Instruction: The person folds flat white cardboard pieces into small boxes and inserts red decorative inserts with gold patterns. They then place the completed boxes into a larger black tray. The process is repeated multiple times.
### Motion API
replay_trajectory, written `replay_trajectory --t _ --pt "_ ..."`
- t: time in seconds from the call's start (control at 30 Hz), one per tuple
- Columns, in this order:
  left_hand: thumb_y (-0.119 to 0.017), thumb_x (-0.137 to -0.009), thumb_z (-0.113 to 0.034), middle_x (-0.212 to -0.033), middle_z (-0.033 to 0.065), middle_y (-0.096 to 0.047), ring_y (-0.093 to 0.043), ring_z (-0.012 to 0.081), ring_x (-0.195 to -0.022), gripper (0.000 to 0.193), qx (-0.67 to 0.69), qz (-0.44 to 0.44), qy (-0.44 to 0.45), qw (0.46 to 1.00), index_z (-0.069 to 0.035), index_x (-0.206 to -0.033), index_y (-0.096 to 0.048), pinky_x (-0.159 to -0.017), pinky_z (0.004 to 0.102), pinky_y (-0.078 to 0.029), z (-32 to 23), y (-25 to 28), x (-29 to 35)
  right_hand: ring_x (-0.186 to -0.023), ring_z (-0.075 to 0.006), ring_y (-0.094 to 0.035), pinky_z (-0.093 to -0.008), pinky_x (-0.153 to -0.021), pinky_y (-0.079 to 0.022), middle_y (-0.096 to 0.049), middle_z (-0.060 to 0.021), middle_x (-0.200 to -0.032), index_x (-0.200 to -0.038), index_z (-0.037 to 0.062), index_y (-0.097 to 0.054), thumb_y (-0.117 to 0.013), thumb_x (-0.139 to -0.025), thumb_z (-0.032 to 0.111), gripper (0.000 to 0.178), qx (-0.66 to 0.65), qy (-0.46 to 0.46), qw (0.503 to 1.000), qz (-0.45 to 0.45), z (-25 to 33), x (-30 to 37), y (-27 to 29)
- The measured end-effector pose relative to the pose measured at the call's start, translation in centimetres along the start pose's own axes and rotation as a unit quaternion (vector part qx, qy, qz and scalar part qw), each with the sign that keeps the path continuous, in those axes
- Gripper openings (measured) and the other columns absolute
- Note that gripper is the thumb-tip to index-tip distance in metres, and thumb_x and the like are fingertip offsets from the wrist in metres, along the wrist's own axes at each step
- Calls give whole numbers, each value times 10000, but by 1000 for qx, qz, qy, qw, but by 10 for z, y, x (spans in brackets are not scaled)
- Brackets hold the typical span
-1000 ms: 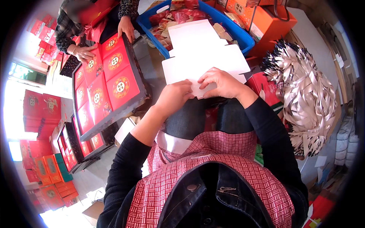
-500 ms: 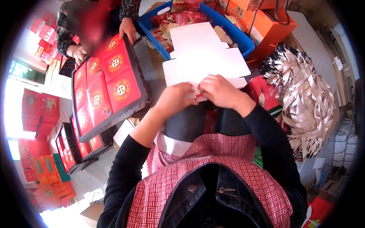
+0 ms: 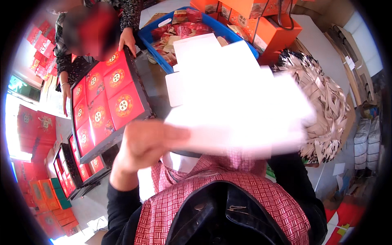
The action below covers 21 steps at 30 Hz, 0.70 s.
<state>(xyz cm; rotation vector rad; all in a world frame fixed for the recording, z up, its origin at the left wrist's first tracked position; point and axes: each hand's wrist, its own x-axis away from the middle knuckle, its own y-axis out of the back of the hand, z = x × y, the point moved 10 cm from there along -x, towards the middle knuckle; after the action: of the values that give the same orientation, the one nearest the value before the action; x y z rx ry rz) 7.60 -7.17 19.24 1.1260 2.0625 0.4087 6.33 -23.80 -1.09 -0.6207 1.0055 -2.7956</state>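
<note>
A white flat die-cut carton sheet [image 3: 241, 118], smeared by motion, is lifted above my lap. My left hand [image 3: 149, 141] pinches its left near edge between thumb and fingers. My right hand is hidden behind the sheet; only its dark sleeve [image 3: 292, 173] shows below the right side. Behind the lifted sheet, more white cardboard with stepped flaps [image 3: 198, 57] reaches toward a blue crate; I cannot tell whether it is a separate sheet.
The blue crate [image 3: 167, 65] holds small wrapped packets. At left, a co-worker's hand [image 3: 127, 41] rests on a black-framed tray [image 3: 150, 110] of red boxes. A heap of beige ribbons [image 3: 326, 110] lies at right, with orange gift bags [image 3: 277, 34] beyond.
The white sheet has been lifted and swung toward me, covering my right hand. My left hand has moved left and nearer. The co-worker's left-side hand has slid down along the tray.
</note>
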Motion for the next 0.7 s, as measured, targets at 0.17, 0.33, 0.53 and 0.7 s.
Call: replay_trajectory --t 0.17,0.33,0.53,0.7 --pt "-687 -793 -43 -828 117 -695 -691 250 -756 109 107 146 53 982 0 -891 -706 -665 321 -545 -10 -45 26 -1070 -279 -629 -358 -938 -485 -615 -210 -1195 -1238 -88 -533 -467 -934 462 633 -168 -16 985 32 53 18 12" --pt "-713 -831 -136 -822 103 -698 -686 260 -760 165 80 180 91 976 -5 -930 -700 -676 311 -534 -8 -91 25 -922 -171 -643 -291 -873 -486 -685 -126 -1010 -1106 -87 -634 -635 -841 104 327 390 16 920 -43 89 31 42" --pt "-744 -810 -344 -1326 147 -545 -532 259 -1216 602 23 -99 103 989 12 -1258 -557 -1005 393 -412 31 -15 -8 -756 -111 -590 -269 -745 -474 -657 -56 -785 -959 -40 -652 -645 -773 1 191 678 38 734 14 117 30 -27" --pt "-678 -810 -166 -976 211 -651 -622 369 -917 351 -227 133 155 952 10 -1106 -607 -819 408 -483 69 -30 -67 -695 -201 -594 -309 -704 -479 -632 -106 -778 -961 2 -637 -671 -814 105 183 759 257 593 81 165 22 -124"
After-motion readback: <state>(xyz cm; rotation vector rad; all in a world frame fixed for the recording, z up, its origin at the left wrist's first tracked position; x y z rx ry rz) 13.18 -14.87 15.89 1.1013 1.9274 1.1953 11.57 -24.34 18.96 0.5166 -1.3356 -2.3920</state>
